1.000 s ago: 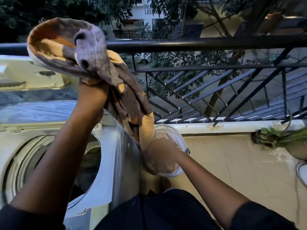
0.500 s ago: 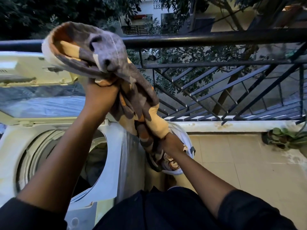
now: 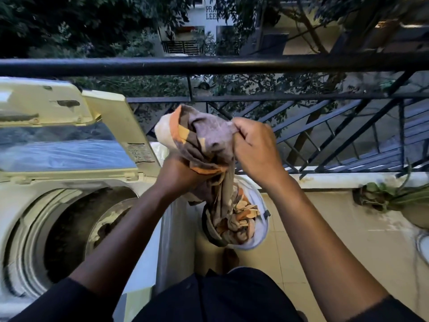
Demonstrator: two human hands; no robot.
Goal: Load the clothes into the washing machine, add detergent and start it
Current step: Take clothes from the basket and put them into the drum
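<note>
A brown, orange and cream patterned cloth (image 3: 204, 135) is bunched between both hands above a white laundry basket (image 3: 261, 233) on the floor. My left hand (image 3: 183, 175) grips the cloth from below. My right hand (image 3: 255, 147) pinches its upper right part. The cloth's lower end trails down into the basket. At the left stands a top-loading washing machine (image 3: 14, 205) with its lid (image 3: 69, 135) raised and the dark drum (image 3: 76, 231) exposed.
A black metal railing (image 3: 232, 65) runs across just beyond the hands, with diagonal bars below it. A potted plant (image 3: 394, 196) sits by the ledge at the right. Beige floor tiles (image 3: 313, 240) lie right of the basket.
My left hand came down and to the right with the cloth bundle. My right hand rose from the basket and took hold of the top of the cloth. The view shifted left.
</note>
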